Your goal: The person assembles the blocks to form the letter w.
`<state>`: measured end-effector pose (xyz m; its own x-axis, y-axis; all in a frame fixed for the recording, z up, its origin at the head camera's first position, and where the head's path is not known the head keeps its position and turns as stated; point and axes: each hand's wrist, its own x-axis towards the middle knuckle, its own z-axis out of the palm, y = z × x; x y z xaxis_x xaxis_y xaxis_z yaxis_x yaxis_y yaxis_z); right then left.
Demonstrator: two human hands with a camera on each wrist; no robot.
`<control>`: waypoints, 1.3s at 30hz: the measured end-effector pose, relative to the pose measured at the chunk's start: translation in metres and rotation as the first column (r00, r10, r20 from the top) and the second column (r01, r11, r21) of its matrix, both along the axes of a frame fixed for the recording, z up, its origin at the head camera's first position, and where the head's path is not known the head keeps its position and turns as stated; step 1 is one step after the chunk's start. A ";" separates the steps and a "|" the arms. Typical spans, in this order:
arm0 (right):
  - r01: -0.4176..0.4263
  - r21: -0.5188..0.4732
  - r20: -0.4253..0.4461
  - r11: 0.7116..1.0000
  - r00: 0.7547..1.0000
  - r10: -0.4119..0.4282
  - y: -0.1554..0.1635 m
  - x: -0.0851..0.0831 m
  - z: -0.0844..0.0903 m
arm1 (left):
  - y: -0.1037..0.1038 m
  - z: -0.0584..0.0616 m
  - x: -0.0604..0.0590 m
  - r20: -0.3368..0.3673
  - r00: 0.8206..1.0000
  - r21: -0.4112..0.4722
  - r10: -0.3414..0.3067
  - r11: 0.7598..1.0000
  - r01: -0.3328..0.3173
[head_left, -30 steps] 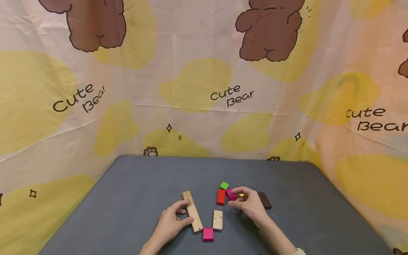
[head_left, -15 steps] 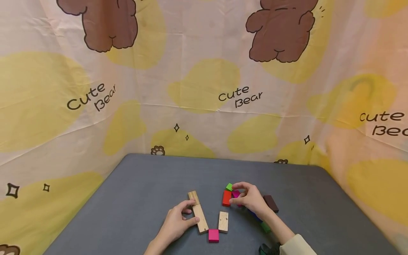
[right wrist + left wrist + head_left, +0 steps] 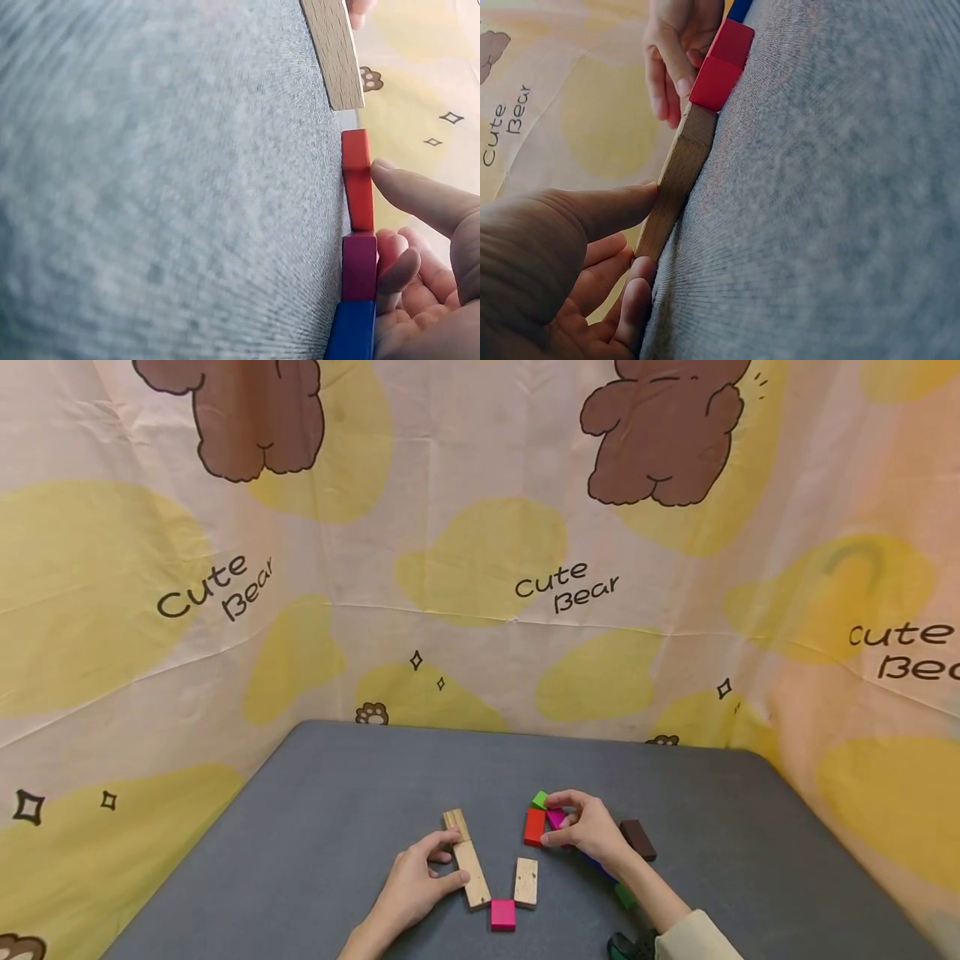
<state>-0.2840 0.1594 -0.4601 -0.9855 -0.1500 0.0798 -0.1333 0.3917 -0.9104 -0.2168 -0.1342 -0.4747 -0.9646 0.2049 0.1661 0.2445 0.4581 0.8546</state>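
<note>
Having moved right hand [image 3: 588, 831] left, now touching red oblong block [image 3: 535, 827] beyond-right of hot-pink square block [image 3: 503, 915] with half-curled fingers (can't tell if gripped) while pinching long pale wooden block [image 3: 472, 878] to its left with left hand [image 3: 412, 881], likely adjusting red.

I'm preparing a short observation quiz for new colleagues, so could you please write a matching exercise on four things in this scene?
1. left hand
2. red block
3. dark brown block
4. light green block

A. right of the right hand
B. at the red block's far end
C. thumb touching a plain wooden block
D. beside the right hand's thumb

Pairs: 1-C, 2-D, 3-A, 4-B.
</note>
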 end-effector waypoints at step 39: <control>-0.087 0.189 -0.008 0.978 0.996 0.090 -0.007 -0.007 -0.002 | -0.001 0.000 0.001 0.020 1.000 0.005 0.009 1.000 -0.009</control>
<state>-0.2908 0.1527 -0.4617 -0.9663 -0.2507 0.0582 -0.1898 0.5416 -0.8190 -0.2162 -0.1349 -0.4746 -0.9697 0.1950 0.1475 0.2227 0.4557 0.8618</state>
